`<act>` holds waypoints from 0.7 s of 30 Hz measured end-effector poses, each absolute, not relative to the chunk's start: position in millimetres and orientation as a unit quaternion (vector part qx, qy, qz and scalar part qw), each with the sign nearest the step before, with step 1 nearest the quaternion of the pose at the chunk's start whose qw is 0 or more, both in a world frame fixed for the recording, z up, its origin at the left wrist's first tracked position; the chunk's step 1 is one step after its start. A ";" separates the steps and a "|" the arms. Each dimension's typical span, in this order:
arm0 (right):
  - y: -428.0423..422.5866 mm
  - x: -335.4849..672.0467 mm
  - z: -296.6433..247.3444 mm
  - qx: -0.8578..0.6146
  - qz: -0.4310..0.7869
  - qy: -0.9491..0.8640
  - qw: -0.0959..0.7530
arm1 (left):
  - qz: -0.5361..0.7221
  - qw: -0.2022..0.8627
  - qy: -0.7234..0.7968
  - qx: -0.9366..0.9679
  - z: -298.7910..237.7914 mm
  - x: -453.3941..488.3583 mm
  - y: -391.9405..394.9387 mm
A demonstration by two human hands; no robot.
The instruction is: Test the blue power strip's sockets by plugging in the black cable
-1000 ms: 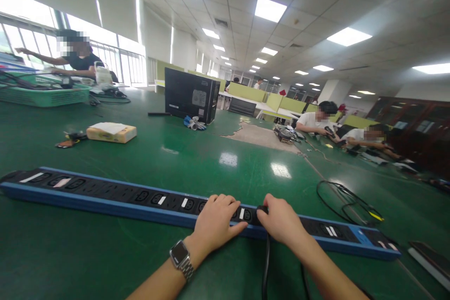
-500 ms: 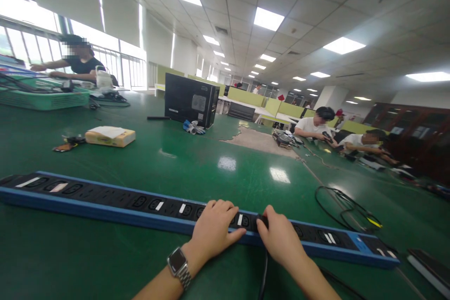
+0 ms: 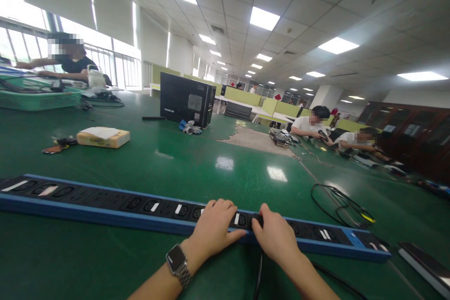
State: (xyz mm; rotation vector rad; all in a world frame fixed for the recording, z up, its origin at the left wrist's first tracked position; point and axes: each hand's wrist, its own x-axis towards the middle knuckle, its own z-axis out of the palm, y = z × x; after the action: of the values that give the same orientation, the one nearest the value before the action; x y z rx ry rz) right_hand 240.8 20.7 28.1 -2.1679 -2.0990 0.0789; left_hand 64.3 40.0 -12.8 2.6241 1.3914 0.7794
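A long blue power strip (image 3: 101, 201) with black sockets lies across the green table in front of me. My left hand (image 3: 214, 225) is closed over its middle, fingers across the top and thumb along the near side. Just to the right, my right hand (image 3: 276, 233) pinches a black plug (image 3: 258, 219) at one of the sockets. Fingers hide most of the plug, so how deep it sits I cannot tell. From it a black cord (image 3: 259, 272) runs down toward me. White labels mark several sockets.
Beyond the strip are a yellow tissue pack (image 3: 103, 138), a black computer case (image 3: 186, 101), blue-grey gloves (image 3: 190, 127) and a coiled black cable (image 3: 337, 204). A green basket (image 3: 42, 98) stands far left. A dark flat object (image 3: 425, 262) lies at right. Other people sit around the table.
The view has turned slightly, so most things appear a little further left. Both hands keep their places on the strip and the plug.
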 end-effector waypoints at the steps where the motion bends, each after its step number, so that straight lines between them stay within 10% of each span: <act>1: 23.3 242.0 27.2 -0.717 0.028 -0.694 0.065 | 0.253 0.043 0.445 0.858 -11.9 67.6 40.2; 13: 13.7 268.9 97.7 -0.661 0.008 -0.703 0.262 | 0.250 0.063 0.439 0.860 -12.6 79.6 42.9; 21: 11.4 396.1 55.9 -0.706 0.134 -0.680 0.146 | 0.257 0.041 0.427 0.866 -15.5 79.0 42.1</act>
State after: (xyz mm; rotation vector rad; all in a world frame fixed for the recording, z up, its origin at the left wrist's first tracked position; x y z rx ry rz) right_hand 396.1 11.4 55.9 -2.0317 -1.9590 0.3847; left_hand 79.0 42.1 -15.5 2.6516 1.3062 0.7859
